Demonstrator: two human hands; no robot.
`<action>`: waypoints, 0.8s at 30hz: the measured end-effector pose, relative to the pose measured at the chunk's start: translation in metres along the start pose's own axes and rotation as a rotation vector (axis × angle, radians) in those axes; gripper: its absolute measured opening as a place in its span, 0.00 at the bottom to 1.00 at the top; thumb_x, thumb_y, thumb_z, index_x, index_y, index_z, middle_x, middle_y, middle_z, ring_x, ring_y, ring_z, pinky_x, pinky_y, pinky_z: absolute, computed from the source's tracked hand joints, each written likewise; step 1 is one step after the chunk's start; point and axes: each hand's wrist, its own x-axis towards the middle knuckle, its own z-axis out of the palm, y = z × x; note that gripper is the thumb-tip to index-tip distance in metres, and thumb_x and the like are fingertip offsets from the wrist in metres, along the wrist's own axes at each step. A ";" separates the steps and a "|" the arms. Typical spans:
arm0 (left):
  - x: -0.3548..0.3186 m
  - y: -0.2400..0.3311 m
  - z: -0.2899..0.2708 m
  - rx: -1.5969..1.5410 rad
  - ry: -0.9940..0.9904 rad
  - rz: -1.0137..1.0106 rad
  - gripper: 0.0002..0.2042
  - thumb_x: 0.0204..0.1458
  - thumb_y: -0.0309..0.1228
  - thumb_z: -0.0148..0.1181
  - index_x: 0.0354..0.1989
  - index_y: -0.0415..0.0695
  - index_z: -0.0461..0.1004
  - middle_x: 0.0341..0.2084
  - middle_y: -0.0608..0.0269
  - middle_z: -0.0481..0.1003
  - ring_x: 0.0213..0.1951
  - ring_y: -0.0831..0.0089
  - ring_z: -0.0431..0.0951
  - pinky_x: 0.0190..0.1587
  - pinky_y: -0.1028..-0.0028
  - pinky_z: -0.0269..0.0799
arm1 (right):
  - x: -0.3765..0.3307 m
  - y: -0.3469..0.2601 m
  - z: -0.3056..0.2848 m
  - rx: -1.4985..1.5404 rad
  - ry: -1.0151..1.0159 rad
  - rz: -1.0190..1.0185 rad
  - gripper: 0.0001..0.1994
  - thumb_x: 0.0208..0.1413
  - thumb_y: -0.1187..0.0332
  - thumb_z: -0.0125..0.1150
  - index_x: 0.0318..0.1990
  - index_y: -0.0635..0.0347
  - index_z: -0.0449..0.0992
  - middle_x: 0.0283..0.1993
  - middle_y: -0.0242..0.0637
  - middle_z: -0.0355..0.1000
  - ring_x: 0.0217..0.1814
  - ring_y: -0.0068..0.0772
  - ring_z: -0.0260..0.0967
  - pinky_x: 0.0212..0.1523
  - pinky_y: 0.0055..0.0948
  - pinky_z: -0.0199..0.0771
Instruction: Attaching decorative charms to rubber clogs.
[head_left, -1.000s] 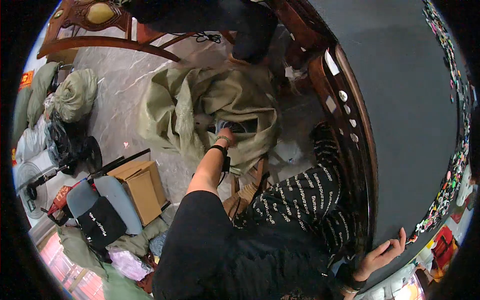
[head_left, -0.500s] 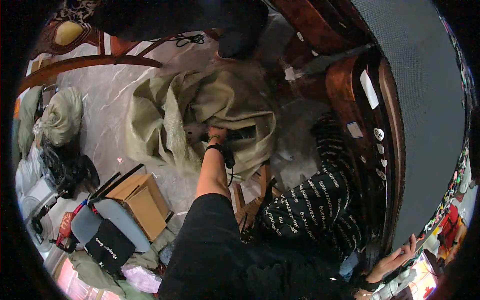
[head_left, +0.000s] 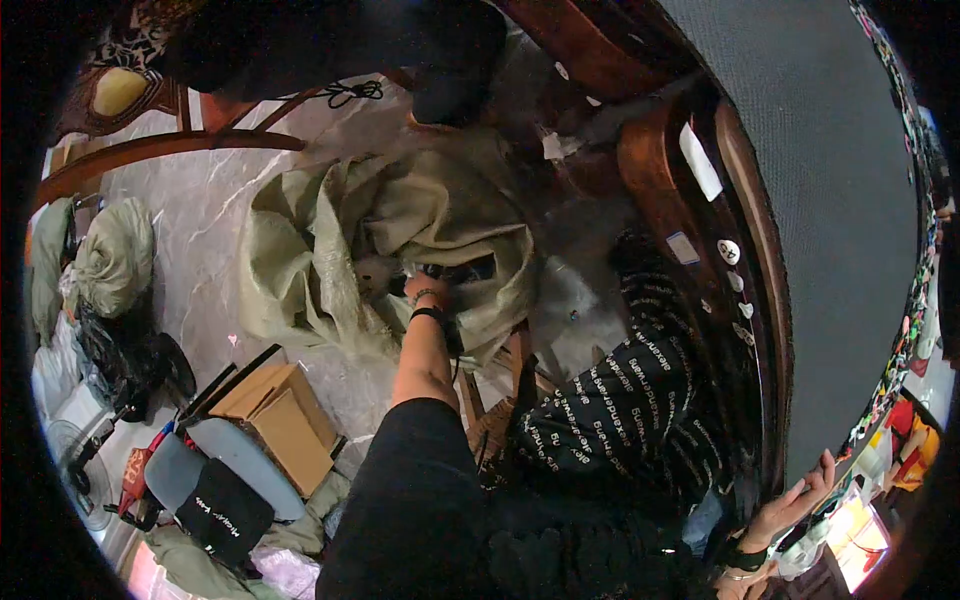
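- In the head view, the scene has been shifted slightly leftward since the earlier frame, and the fingers of the right hand (head_left: pixel 783 515) have been parted more.
- The left hand (head_left: pixel 425 288) is sunk into the mouth of the large olive sack (head_left: pixel 282 290); dark contents (head_left: pixel 475 269) are seen beside it. Its fingertips are partly hidden, so whether anything is gripped cannot be told.
- The right hand is held loosely spread at the near edge of the grey tabletop (head_left: pixel 835 270), with nothing seen in it; it is probably placed there for balance during the lean.
- The sack's mouth is left slack and wide, presumably so that the arm can be admitted; reach is bounded by its folded rim.
- The sack is bordered by the wooden chair (head_left: pixel 225 141) beyond, the patterned trouser leg (head_left: pixel 600 410) on the right, and floor (head_left: pixel 200 235) on the left.
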 end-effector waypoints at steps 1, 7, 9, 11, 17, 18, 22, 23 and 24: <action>-0.003 0.002 -0.007 0.048 0.059 0.021 0.43 0.49 0.65 0.57 0.62 0.40 0.66 0.61 0.51 0.69 0.59 0.55 0.71 0.62 0.57 0.66 | 0.000 -0.001 0.001 -0.007 0.014 0.009 0.11 0.67 0.67 0.37 0.47 0.66 0.60 0.66 0.52 0.59 0.65 0.49 0.57 0.67 0.41 0.54; 0.030 -0.007 -0.013 -0.083 -0.003 0.108 0.43 0.48 0.66 0.57 0.63 0.41 0.66 0.61 0.50 0.69 0.60 0.53 0.70 0.62 0.57 0.66 | -0.001 -0.003 0.002 0.019 0.040 0.020 0.11 0.67 0.66 0.37 0.47 0.64 0.60 0.66 0.55 0.58 0.67 0.51 0.56 0.69 0.45 0.52; 0.047 -0.013 -0.007 -0.179 -0.014 0.132 0.44 0.47 0.66 0.58 0.63 0.41 0.66 0.61 0.50 0.69 0.60 0.53 0.70 0.62 0.57 0.66 | -0.004 -0.004 0.000 0.061 0.024 0.068 0.13 0.68 0.63 0.38 0.50 0.63 0.61 0.66 0.53 0.58 0.67 0.50 0.57 0.68 0.45 0.53; 0.061 -0.016 -0.001 -0.243 -0.023 0.142 0.44 0.47 0.66 0.58 0.63 0.42 0.66 0.61 0.50 0.69 0.60 0.52 0.69 0.62 0.57 0.66 | -0.006 -0.004 -0.003 0.020 0.012 0.080 0.14 0.68 0.62 0.38 0.51 0.63 0.61 0.66 0.52 0.58 0.67 0.50 0.57 0.68 0.45 0.53; 0.080 -0.023 0.009 -0.351 -0.066 0.136 0.45 0.45 0.67 0.58 0.64 0.43 0.65 0.61 0.50 0.69 0.61 0.50 0.69 0.62 0.56 0.65 | -0.001 0.000 -0.001 0.042 -0.005 0.016 0.14 0.68 0.59 0.39 0.50 0.61 0.60 0.65 0.53 0.58 0.66 0.49 0.57 0.67 0.45 0.54; 0.080 -0.022 0.008 -0.365 -0.074 0.137 0.45 0.45 0.67 0.58 0.64 0.43 0.65 0.61 0.49 0.69 0.61 0.49 0.68 0.62 0.56 0.65 | -0.001 -0.001 -0.001 0.041 -0.011 0.015 0.14 0.68 0.59 0.39 0.50 0.61 0.60 0.65 0.53 0.58 0.66 0.49 0.57 0.67 0.45 0.54; 0.069 -0.016 0.005 -0.386 -0.064 0.148 0.46 0.44 0.67 0.58 0.65 0.44 0.65 0.61 0.49 0.69 0.62 0.48 0.68 0.62 0.56 0.65 | 0.001 -0.006 0.000 0.021 0.019 0.051 0.13 0.68 0.60 0.38 0.45 0.62 0.59 0.65 0.53 0.59 0.66 0.48 0.57 0.67 0.44 0.54; 0.064 -0.015 0.005 -0.304 -0.006 0.229 0.47 0.42 0.68 0.59 0.65 0.44 0.64 0.61 0.49 0.70 0.62 0.47 0.68 0.62 0.56 0.65 | 0.002 -0.007 0.000 0.040 0.023 0.033 0.12 0.68 0.61 0.37 0.45 0.62 0.59 0.64 0.53 0.59 0.65 0.48 0.57 0.67 0.43 0.54; 0.060 -0.016 0.004 -0.223 0.054 0.308 0.49 0.40 0.68 0.60 0.66 0.44 0.63 0.60 0.48 0.70 0.62 0.47 0.68 0.62 0.56 0.65 | 0.003 -0.007 0.001 0.052 0.032 0.020 0.12 0.68 0.62 0.37 0.45 0.63 0.59 0.64 0.54 0.60 0.65 0.48 0.57 0.67 0.43 0.54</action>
